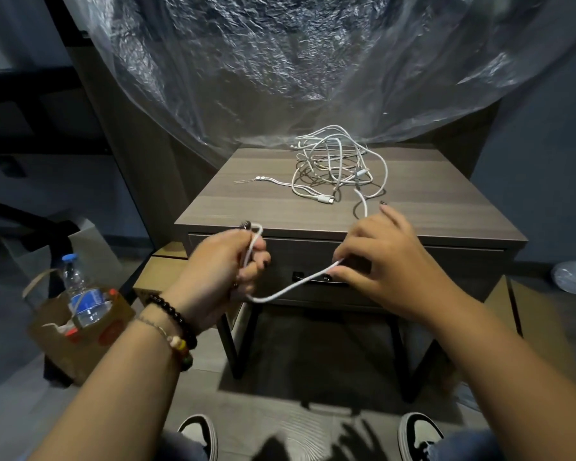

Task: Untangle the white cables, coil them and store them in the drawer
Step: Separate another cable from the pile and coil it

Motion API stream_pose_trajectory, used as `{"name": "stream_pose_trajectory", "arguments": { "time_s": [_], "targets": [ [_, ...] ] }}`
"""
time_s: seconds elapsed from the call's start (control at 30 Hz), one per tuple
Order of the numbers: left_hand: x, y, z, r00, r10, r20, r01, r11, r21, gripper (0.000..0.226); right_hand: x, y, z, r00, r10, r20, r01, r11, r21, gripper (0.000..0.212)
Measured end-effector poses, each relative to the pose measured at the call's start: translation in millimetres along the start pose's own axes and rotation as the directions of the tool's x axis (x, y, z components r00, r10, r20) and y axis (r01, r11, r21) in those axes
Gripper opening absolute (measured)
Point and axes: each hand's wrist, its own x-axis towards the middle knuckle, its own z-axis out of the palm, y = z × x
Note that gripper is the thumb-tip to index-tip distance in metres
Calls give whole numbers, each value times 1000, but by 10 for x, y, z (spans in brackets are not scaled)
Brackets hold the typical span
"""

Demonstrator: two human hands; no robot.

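Two hands, one white cable strung between them.
Left hand [225, 271] grips cable [290, 287]; right hand [379, 261] pinches it; tangled pile [336, 161] on worktop [246, 201] beyond.

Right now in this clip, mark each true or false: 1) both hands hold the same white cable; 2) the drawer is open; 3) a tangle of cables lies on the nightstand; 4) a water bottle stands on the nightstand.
1) True: the left hand grips a loop of the cable and the right hand pinches it.
2) False: the drawer is closed.
3) True: the tangle lies on the nightstand.
4) False: the bottle sits in a paper bag on the floor to the left.
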Motion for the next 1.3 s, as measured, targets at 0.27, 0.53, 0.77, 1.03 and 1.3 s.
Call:
{"name": "stream_pose_trajectory", "arguments": {
  "time_s": [0.27, 0.53, 0.77, 1.03, 1.3],
  "targets": [
    [-67, -346, 102, 999, -47, 21, 40, 967, 251, 36, -17, -183, 94, 978, -163, -126, 176, 980, 93, 25],
    [-93, -348, 110, 945, -213, 247, 194, 976, 99, 70, 27, -265, 86, 977, -83, -198, 123, 973, 198, 25],
    [-51, -310, 92, 900, -143, 413, 164, 986, -16, 82, 56, -201, 33, 970, 38, -241, 19, 973, 231, 30],
    [-90, -308, 91, 949, -13, 314, -59, 974, 220, 47, 43, -171, 0, 976, 99, -193, -39, 956, 292, 25],
    [-44, -436, 79, 945, -16, 326, -30, 990, 136, 85, 46, -289, 83, 992, 32, -123, 7, 953, 302, 28]
  ]
}}
